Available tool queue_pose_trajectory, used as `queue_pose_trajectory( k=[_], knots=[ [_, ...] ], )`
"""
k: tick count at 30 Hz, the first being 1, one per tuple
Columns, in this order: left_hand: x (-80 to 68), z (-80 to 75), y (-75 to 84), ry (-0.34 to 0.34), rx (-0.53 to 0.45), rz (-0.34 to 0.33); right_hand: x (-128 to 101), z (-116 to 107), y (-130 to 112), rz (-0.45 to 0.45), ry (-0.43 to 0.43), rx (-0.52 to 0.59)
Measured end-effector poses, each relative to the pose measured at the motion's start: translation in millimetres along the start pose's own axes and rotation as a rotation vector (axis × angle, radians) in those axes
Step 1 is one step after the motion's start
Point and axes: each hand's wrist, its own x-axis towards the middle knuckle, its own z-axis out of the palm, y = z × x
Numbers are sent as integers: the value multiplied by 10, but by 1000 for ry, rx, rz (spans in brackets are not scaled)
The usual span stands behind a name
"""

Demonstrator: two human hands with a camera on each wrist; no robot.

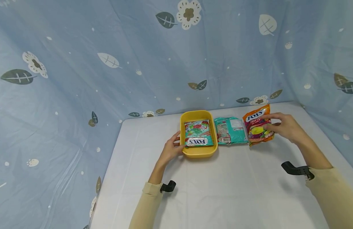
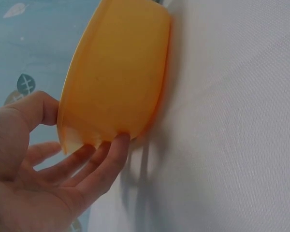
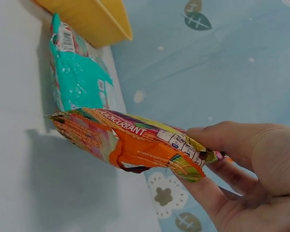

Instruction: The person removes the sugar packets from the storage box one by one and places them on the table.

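Pinches the orange bag (image 1: 256,122) by its right edge in the fingers of the right hand (image 1: 286,128), tilted at the right of the desk (image 1: 222,190); could slip or twist, gripped only there. Might snag on the teal bag (image 1: 230,131) lying in the way, toward the yellow tray (image 1: 200,154). Grips the tray's near left corner in the fingers of the left hand (image 1: 170,150); might skew it by pushing. Has the mint bag (image 1: 197,131) inside, and a curtain (image 1: 136,63) at the far side.

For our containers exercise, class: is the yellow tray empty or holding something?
Holding something: a Mint Blossom packet lies inside the yellow tray.
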Motion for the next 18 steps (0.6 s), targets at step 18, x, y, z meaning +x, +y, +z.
queue_pose_trajectory(
  k=[18],
  knots=[
    [216,75,-415,62,-36,15,41,87,46,13,-32,-26]
  ],
)
